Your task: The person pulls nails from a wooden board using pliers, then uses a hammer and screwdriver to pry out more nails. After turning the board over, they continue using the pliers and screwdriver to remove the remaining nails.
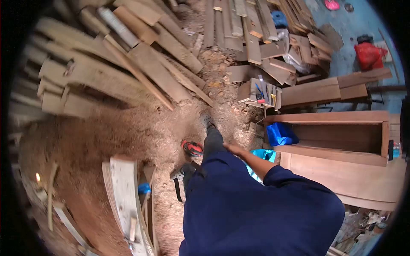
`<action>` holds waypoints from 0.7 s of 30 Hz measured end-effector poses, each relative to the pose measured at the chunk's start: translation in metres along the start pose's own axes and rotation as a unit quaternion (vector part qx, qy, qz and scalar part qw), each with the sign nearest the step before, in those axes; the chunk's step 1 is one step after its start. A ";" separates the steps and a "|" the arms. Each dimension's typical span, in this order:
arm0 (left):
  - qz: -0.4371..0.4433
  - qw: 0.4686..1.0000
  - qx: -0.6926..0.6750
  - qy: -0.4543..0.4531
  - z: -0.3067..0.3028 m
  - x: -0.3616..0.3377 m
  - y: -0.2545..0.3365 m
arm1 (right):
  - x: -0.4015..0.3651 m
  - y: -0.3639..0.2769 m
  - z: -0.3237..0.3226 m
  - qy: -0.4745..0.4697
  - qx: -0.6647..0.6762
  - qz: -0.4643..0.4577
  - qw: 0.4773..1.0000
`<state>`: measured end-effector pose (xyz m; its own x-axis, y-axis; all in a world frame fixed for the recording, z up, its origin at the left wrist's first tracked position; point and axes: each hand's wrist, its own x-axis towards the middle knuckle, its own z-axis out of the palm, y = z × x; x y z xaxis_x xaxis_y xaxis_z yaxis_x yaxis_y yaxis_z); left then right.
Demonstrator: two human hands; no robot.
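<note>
My right hand [232,148] hangs low beside my dark trouser leg, near the hem of my navy shirt [256,209]. Its fingers are small and blurred, and nothing can be made out in them. My left hand does not show. Just right of my right hand is a shiny turquoise bag [264,156]. A red and black object [192,148] is on the dusty floor to the left of my legs. Beyond the bag stands a long open wooden box [329,116] with a blue plastic bag [282,134] at its near end.
Long planks [158,72] lie stacked at the upper left, with more boards [253,47] at the top. A small wooden stand [245,92] holds tools. White-faced boards [124,183] lean at the lower left. A red bag [370,56] lies at the upper right.
</note>
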<state>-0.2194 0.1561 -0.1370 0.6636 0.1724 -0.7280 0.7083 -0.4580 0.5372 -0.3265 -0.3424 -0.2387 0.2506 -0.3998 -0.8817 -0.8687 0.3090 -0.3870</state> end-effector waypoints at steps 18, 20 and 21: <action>0.104 0.965 0.099 -0.217 0.253 0.043 0.322 | 0.034 0.083 -0.063 0.097 0.101 0.034 0.989; 0.168 0.943 0.112 -0.264 0.264 0.060 0.329 | 0.027 0.098 -0.073 0.151 0.119 -0.001 0.981; 0.223 0.919 0.118 -0.302 0.276 0.067 0.332 | 0.025 0.104 -0.081 0.198 0.124 -0.033 0.972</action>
<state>-0.0057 -0.2250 -0.1251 0.5696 -0.5614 -0.6003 0.2799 -0.5542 0.7839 -0.4453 -0.3899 -0.2793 0.0757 -0.7118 -0.6983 -0.7149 0.4494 -0.5356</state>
